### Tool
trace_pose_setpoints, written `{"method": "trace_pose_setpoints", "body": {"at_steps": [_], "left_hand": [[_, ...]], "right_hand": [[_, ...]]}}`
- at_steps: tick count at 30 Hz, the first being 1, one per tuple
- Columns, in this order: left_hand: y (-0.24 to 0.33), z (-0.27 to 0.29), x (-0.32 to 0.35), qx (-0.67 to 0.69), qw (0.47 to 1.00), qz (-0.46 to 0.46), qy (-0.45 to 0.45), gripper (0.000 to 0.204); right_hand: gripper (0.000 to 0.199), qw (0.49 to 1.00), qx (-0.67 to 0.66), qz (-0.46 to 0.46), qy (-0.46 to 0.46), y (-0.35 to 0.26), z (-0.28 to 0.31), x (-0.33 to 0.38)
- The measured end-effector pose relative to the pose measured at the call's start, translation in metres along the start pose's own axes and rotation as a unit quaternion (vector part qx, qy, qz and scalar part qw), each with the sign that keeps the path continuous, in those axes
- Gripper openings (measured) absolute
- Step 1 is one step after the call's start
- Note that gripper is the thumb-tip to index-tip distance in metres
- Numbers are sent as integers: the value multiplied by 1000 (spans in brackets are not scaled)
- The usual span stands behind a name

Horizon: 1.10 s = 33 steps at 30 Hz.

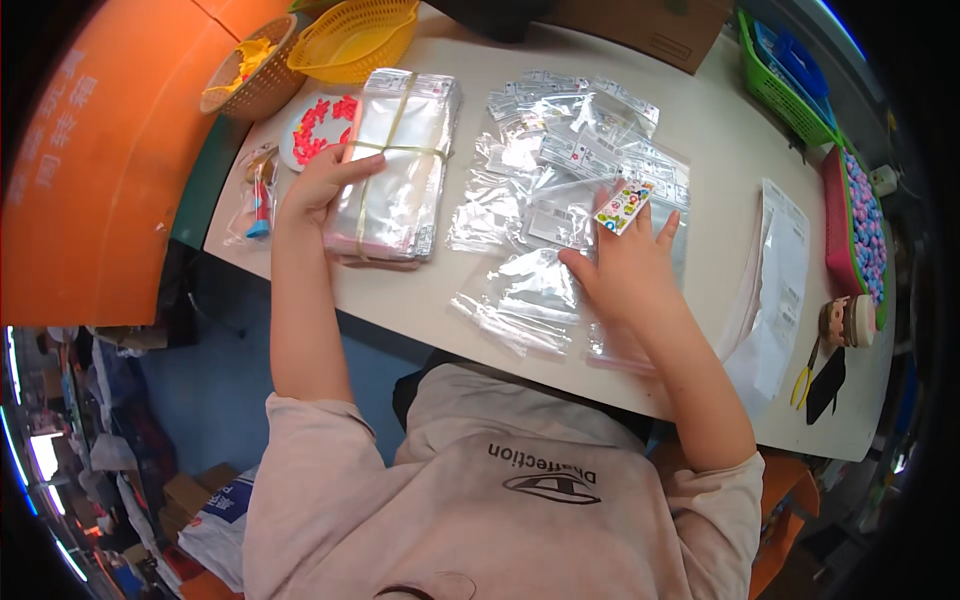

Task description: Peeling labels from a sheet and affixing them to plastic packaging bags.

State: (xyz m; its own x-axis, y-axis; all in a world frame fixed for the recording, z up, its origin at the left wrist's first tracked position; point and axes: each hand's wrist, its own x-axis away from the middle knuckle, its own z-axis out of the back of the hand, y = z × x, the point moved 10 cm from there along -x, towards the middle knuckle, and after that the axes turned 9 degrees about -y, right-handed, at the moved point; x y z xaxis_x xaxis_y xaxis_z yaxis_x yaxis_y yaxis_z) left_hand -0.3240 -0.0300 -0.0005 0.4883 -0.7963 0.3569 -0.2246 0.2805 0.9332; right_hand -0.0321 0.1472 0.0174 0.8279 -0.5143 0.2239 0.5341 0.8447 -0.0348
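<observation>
My left hand (322,183) is closed on the left edge of a thick bundle of clear plastic bags (400,195), with the thumb across the top and the other fingers partly hidden. Crossed bands tie the bundle. My right hand (632,268) rests with fingers spread over a loose heap of clear plastic bags (545,215) with printed headers. A small, colourful printed card (624,207) lies across its fingers and hides some fingertips; whether they grip it I cannot tell.
Beyond the bundle are a plate of red pieces (313,133), a tan basket (255,75) and a yellow basket (357,40). To the right lie papers (775,290), a pink basket of beads (850,225), a jar (848,321) and a black object (826,384). A green basket (785,85) stands far right.
</observation>
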Motion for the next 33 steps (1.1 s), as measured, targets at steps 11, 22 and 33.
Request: {"method": "trace_pose_setpoints", "body": {"at_steps": [11,22,33], "left_hand": [[70,-23,33,-461,843,-59,272,61],[43,-213,-4,-577,785,-192,-119,30],[69,-198,1,-510,840,-183,-31,42]], "right_hand": [[63,987,-71,142,34,-40,16,-54],[65,961,-214,162,70,18,42,-44],[47,937,-295,144,118,29,58,9]]}}
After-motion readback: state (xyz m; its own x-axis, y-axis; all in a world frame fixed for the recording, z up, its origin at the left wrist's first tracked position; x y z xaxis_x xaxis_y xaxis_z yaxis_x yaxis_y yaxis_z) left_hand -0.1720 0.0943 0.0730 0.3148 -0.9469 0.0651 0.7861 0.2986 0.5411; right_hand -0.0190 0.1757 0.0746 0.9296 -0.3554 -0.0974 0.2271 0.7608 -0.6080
